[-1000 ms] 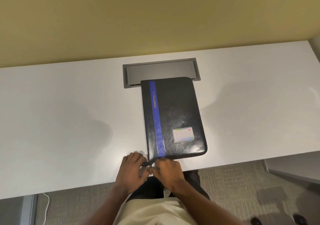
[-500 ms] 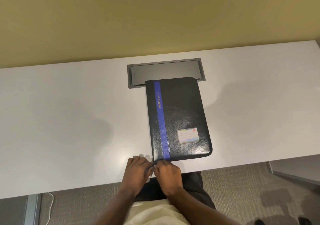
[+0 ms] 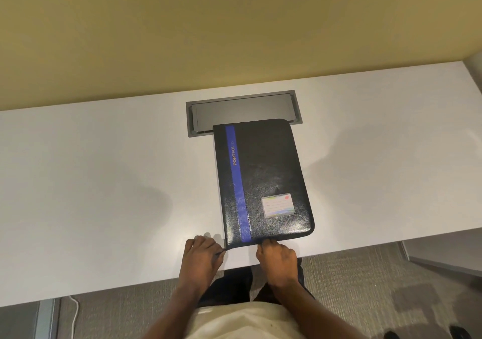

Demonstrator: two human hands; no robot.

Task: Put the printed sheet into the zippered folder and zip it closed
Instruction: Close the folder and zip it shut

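Fingers (image 3: 212, 247) of the left hand (image 3: 202, 256) pinch what looks like the zipper tail at the near left corner of the folder (image 3: 263, 179), though the pinch itself is too small to make out surely. Just to the right of them, the right hand (image 3: 277, 256) has its fingers curled down on the folder's near edge, probably closed on the zipper pull, which is hidden under them. The folder lies shut and flat on the desk (image 3: 104, 182), stretching away from both hands, its far end lying over a grey cable hatch (image 3: 240, 110). The printed sheet is not visible; I judge it is already inside.

Risks from here, as I see them:
- A corner of the sheet may sit in the zipper track, so the pull would jam or tear the paper once it rounds the corner beyond the right hand.
- If the left pinch slackens, the folder would swing or slide with the pull instead of the zipper running.
- The near edge sits close to the desk's front, so a tug toward the body could drag it off.
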